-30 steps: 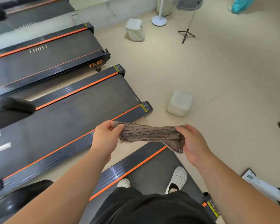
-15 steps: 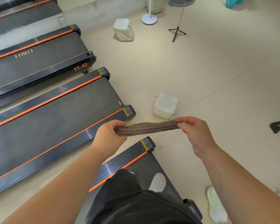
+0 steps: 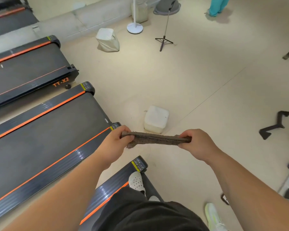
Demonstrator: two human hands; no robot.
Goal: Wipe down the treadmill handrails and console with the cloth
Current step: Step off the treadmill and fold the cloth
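Left hand [image 3: 114, 144]: grips one end of the cloth [image 3: 155, 139].
Right hand [image 3: 196, 144]: pinches the other end.
Beyond hands: white box [image 3: 156, 119] on floor.
Left of hands: treadmill [image 3: 45, 135].

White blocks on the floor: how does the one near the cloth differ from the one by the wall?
The near block looks smooth and squarish; the far block looks wrinkled and taller. The near block sits flat, just past the cloth; the far block leans, beside the round stand base. Both are off-white.
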